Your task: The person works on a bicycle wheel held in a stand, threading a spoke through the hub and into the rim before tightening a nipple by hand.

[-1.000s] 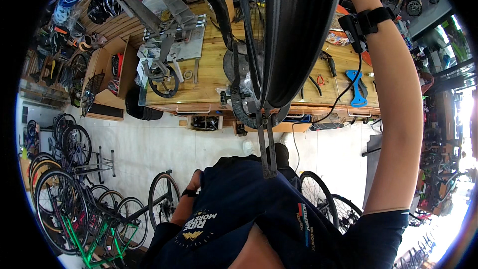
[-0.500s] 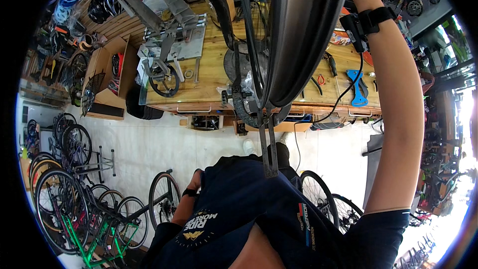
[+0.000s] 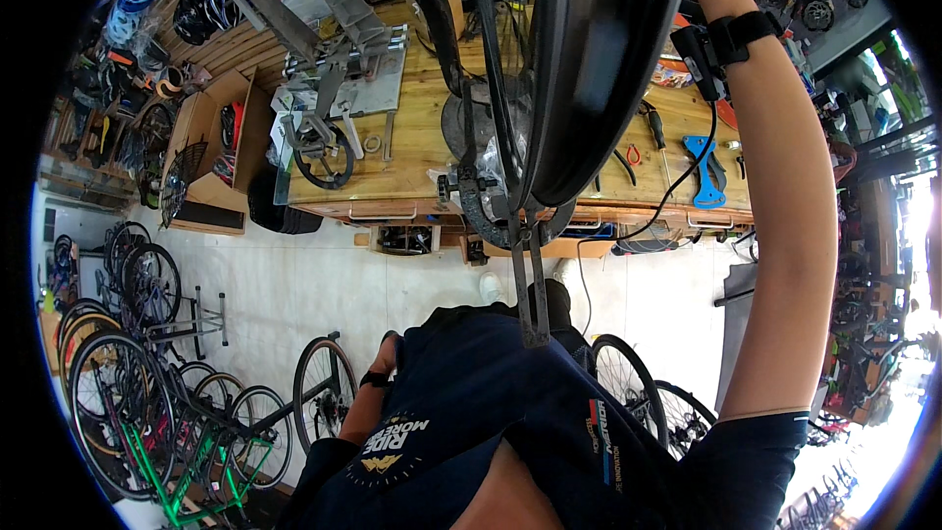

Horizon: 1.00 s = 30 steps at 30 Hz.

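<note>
centrally, a large black wheel [image 3: 599, 69] sits upright in a dark metal stand [image 3: 473, 214], over the middle of the near edge of the wooden tabletop [image 3: 417, 152]. the right forearm [image 3: 785, 206], with 1 black device [image 3: 698, 61] strapped by the wrist, reaches up beside the wheel; the right hand is out of sight, so i cannot tell whether it is grasping anything. the left hand [image 3: 389, 353] is down beside the dark blue shirt [image 3: 451, 393], partly hidden, and its grip cannot be told either. toward the tabletop's near right corner lie 1 blue tool [image 3: 705, 174], 1 screwdriver [image 3: 654, 125] and 1 pair of pliers [image 3: 625, 169]. near the left edge lies a grey metal plate [image 3: 389, 83]; past that edge stands an open cardboard box [image 3: 202, 130].
</note>
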Motion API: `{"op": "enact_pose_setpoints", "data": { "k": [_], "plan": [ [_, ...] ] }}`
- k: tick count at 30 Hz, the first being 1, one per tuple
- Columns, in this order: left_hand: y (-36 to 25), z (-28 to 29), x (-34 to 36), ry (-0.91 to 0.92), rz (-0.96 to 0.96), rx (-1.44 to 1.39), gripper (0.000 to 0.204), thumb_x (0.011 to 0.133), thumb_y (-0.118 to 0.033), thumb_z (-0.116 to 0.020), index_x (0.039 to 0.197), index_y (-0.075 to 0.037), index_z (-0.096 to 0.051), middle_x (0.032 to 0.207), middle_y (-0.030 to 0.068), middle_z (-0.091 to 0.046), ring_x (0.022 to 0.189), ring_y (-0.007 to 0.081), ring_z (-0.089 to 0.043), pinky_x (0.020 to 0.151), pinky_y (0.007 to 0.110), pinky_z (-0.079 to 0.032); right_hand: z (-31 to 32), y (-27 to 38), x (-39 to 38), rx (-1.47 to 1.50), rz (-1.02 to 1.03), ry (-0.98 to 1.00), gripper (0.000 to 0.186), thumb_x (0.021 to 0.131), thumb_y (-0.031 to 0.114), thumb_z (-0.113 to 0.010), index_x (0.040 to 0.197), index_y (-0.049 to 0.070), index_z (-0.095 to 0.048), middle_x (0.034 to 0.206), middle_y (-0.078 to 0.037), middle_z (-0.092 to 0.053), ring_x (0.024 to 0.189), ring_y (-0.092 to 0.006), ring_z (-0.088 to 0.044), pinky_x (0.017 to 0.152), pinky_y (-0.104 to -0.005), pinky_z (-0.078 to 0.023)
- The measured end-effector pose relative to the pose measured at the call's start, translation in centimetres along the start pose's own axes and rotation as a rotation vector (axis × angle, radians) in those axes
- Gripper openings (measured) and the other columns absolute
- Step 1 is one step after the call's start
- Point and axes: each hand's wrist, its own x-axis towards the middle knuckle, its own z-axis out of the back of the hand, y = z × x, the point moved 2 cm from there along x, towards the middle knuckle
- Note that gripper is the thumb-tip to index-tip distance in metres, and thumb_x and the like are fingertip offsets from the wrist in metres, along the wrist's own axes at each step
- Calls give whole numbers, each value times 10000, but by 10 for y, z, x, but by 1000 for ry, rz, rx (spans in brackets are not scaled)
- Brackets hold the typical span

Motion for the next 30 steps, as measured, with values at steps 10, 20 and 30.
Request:
{"op": "enact_pose_setpoints", "data": {
  "k": [10, 20, 30],
  "plan": [
    [-28, -2, -2, 37, -82, 219, 273, 791, -245, -691, 691, 6, -656, 718, 227, -644, 700, 357, -618, 657, 451, -453, 1, 7, -6, 17, 35, 12, 533, 964, 454, -608, 1108, -53, -687, 930, -102, -698, 847, -181, -633, 753, -319, -507],
    [-48, 9, -1, 39, 16, 331, 236, 839, -202, -631, 787, 19, -697, 768, 238, -685, 694, 332, -650, 651, 419, -490, 2, -19, 10, 31, -17, 12, 485, 958, 410, -623, 1060, -59, -695, 937, -116, -703, 847, -186, -638, 789, -342, -515],
    [-246, 64, 86, -189, 40, -60, 173, 976, -131, -591, 1070, 14, -603, 901, 52, -668, 791, 142, -616, 749, 287, -503, -3, -17, -9, 844, -17, 94, 475, 940, 386, -679, 1181, -22, -656, 1022, -104, -669, 924, -163, -632, 800, -345, -525]
  ]
}}
